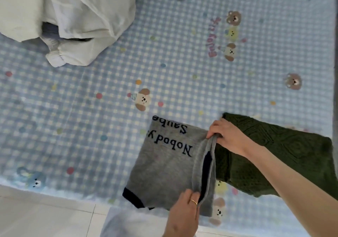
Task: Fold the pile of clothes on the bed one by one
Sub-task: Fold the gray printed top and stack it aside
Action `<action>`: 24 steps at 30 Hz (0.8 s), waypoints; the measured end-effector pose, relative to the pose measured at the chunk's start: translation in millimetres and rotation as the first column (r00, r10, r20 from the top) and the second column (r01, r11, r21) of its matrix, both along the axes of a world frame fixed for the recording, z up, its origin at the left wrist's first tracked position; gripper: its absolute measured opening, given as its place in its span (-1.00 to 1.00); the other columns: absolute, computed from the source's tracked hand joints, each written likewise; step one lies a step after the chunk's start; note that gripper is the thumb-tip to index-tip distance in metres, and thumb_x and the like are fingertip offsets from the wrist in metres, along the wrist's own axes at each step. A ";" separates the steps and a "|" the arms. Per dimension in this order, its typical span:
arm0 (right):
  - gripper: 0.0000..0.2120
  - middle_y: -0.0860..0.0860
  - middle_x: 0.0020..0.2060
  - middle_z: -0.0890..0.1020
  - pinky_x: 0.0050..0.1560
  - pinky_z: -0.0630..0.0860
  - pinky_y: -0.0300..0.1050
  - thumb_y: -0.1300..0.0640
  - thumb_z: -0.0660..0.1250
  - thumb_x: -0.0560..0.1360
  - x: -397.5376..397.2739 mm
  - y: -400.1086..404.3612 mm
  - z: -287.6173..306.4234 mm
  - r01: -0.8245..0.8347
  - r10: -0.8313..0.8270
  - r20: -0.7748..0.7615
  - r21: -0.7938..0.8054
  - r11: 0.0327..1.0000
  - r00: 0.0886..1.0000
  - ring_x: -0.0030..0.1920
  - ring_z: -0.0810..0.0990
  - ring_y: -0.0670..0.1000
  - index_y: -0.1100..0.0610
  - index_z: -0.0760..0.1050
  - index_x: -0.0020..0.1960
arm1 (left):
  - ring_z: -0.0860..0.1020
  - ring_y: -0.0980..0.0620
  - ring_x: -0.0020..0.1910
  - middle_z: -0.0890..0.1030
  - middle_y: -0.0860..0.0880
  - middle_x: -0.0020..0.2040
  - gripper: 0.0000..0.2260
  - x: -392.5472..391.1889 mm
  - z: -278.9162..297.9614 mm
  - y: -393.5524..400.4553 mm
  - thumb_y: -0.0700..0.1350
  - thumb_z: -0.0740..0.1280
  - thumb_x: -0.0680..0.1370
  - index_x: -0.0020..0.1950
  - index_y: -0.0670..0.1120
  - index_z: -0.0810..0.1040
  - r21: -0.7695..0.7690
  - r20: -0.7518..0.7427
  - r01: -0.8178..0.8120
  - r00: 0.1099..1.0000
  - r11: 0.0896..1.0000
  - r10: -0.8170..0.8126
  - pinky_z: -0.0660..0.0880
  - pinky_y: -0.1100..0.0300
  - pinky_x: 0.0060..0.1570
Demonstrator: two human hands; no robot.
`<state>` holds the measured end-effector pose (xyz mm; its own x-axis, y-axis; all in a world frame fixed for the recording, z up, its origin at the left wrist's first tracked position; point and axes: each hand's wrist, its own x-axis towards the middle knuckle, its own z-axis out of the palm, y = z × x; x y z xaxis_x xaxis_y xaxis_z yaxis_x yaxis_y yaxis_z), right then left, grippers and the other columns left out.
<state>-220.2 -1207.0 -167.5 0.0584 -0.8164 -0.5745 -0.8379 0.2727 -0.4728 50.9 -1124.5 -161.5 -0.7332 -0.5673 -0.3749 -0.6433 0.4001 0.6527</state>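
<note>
The grey sweater [164,167] lies on the near part of the bed [164,63], close to its front edge, with its dark navy hem band [132,198] toward the floor. Its navy lettering reads upside down from this view and is cut short by a fold, so only "Nobody" and part of a second word can be made out. The garment's long axis runs from the near edge away toward the middle of the bed, tilted a little to the left at the top. Along its right side a strip of fabric is raised in a ridge, showing a dark navy inner face.

The left hand [184,213] pinches the near end of that ridge, thumb and fingers closed on the cloth; a ring shows on one finger. The right hand [226,136] pinches the far end of the same ridge, and its forearm crosses over a dark green knitted garment [285,149] lying just beside the sweater on the right, partly cut off by the frame.

At the upper left sits the pile of white clothes [76,17], well apart, running out of frame; something dark shows beneath it but cannot be identified.
</note>
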 end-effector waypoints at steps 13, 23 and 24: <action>-0.32 0.08 0.47 0.23 0.44 0.18 0.01 -0.20 0.17 0.56 38.4 12.1 -43.9 0.192 -0.182 -0.149 0.052 0.980 0.972 0.46 0.19 0.11 0.11 0.06 0.53 | 0.33 -0.26 0.32 0.38 -0.25 0.35 -0.36 60.2 -36.1 -82.9 -0.01 0.42 0.46 0.45 -0.17 0.27 -0.085 0.483 -0.736 0.559 0.672 0.674 0.27 -0.12 0.31; -0.82 0.03 -0.10 0.39 -0.25 0.45 -0.02 0.01 0.23 0.58 52.4 21.1 -42.5 0.445 -0.455 -0.088 -0.116 0.888 0.886 -0.24 0.48 0.08 0.14 0.39 -0.03 | 0.49 0.10 -0.18 0.48 0.01 -0.10 -0.82 60.1 -22.4 -215.7 -0.19 0.35 0.53 0.12 -0.12 0.56 -0.077 0.075 -0.600 0.793 0.796 0.605 0.36 0.31 -0.15; -0.82 0.03 -0.10 0.40 -0.24 0.42 -0.04 0.01 0.23 0.58 54.6 25.7 -42.2 0.509 -0.515 -0.090 -0.080 0.857 0.853 -0.21 0.47 0.07 0.13 0.38 -0.03 | 0.50 0.05 -0.13 0.48 -0.01 -0.05 -0.79 53.1 -24.5 -235.7 -0.18 0.36 0.52 0.16 -0.11 0.54 -0.088 0.039 -0.612 0.786 0.786 0.617 0.39 0.27 -0.11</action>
